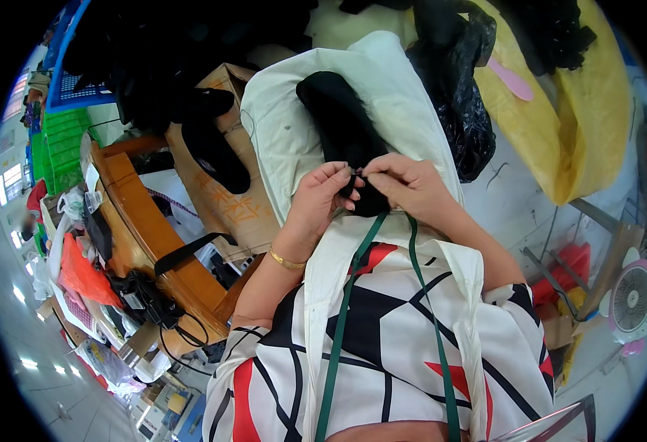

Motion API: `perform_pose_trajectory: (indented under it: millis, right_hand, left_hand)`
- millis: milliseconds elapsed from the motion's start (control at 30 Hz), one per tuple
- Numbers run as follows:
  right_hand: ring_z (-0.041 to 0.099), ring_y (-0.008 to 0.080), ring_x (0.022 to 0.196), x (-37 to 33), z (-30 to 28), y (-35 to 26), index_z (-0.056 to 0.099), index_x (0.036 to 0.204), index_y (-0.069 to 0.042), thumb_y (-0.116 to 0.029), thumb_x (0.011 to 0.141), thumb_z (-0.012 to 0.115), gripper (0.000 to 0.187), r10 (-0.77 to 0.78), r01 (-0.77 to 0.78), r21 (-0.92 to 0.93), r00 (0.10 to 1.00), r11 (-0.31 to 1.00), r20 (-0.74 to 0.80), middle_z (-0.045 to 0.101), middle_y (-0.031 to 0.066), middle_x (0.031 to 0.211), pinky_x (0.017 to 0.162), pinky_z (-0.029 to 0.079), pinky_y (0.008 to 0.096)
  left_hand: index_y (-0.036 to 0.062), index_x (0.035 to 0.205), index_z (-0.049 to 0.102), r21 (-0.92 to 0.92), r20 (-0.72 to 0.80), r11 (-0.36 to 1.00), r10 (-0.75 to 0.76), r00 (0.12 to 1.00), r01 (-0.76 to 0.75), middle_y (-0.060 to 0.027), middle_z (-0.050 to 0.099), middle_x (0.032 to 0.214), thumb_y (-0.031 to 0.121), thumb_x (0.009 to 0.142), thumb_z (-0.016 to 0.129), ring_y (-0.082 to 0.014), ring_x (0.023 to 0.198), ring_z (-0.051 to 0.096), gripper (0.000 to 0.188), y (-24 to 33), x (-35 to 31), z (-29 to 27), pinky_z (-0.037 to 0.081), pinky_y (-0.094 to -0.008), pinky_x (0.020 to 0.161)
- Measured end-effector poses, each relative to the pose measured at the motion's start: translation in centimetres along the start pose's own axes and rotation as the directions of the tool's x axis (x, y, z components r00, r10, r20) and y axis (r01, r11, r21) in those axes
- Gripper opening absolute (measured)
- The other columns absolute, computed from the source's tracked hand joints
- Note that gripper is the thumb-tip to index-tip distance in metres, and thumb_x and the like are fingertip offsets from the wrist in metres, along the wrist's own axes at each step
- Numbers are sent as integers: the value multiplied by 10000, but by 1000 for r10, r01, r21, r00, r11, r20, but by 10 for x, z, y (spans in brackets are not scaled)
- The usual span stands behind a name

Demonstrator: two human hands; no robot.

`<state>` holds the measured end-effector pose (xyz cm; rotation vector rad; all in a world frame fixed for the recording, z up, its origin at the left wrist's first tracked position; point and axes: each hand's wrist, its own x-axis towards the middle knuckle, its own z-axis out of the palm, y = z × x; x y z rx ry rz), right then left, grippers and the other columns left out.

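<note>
A long black fabric piece (342, 114), rounded at its far end like a shoe or sock, lies on a white cloth (272, 96) over my lap. My left hand (325, 188) and my right hand (406, 184) meet at its near end, fingertips nearly touching. Both are closed in a pinch. Something small and dark shows between the fingertips, too small to name. The left fingers curl over the black fabric, and a gold-coloured bracelet (287, 261) circles that wrist. Below the hands hang two dark green straps (344, 313).
On the left, black shoe-shaped pieces (216, 156) lie on a cardboard box (227, 202) beside a wooden table (143, 210). Black pieces fill a blue crate (80, 85) behind. At right are a black plastic bag (459, 110), a yellow sack (559, 132) and a small fan (634, 298).
</note>
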<state>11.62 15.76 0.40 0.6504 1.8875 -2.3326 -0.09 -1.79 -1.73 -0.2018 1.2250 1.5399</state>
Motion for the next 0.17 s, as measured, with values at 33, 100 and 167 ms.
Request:
perform_pose_trajectory:
  millis: [33,100,167]
  right_hand:
    - [563,79,621,2,4,-2,666,1071,-48,-101,976,593,131,-47,49,-105,999,993,22,660,17,799,559,437,219]
    - [629,134,655,12,7,10,668,1062,-60,-104,963,594,131,-206,171,-323,975,931,-79,709,40,847,599,483,257]
    - [696,211,717,14,5,11,661,1124,-84,-114,964,590,177,-229,161,-457,968,875,-99,744,71,892,638,523,317]
  left_hand:
    - [20,1079,637,1,13,1000,2,1000,-2,-82,695,914,172,990,599,-121,694,646,180,0,0,0,535,-230,583]
    - [21,1089,634,3,41,1000,6,999,-6,-81,694,914,171,988,601,-124,697,647,183,-1,1,-3,537,-230,592]
    - [22,1148,618,-33,73,999,18,997,-16,-98,705,967,170,1001,582,-140,740,677,212,-6,4,-12,567,-230,596]
